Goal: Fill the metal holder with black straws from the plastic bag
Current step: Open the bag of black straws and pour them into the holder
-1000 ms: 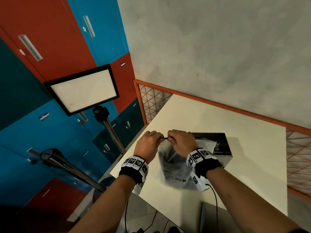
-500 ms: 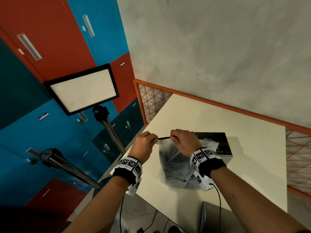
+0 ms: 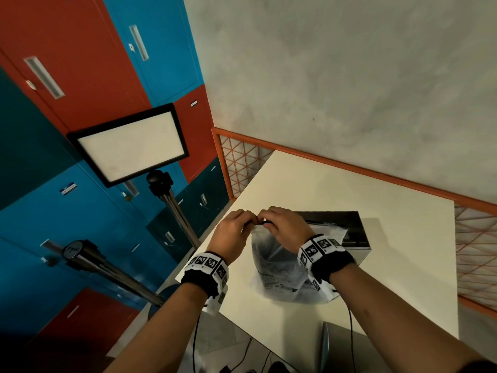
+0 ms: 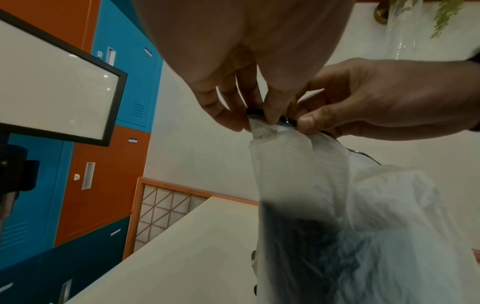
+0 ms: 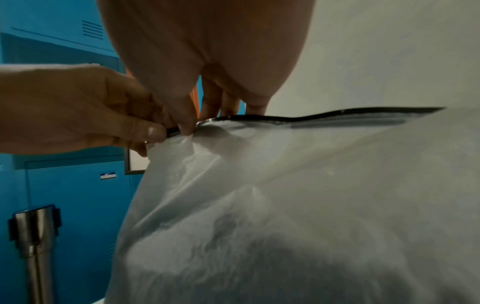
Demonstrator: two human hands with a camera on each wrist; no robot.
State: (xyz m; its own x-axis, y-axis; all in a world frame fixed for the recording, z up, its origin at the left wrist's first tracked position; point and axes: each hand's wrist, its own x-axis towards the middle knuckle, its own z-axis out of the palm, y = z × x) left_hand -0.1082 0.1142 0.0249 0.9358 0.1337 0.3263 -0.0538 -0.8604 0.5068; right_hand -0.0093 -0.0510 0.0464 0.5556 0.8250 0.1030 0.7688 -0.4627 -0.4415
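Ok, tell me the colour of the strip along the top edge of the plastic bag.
Black. The strip along the frosted plastic bag shows best in the right wrist view.

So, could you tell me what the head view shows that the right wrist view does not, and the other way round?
Only the head view shows the metal holder behind the plastic bag, the cream table and both wristbands. Only the right wrist view shows the bag's black closure strip running away from the fingers, apparently still closed. Both show the left hand and right hand pinching the bag's top corner close together, with dark contents showing through the plastic.
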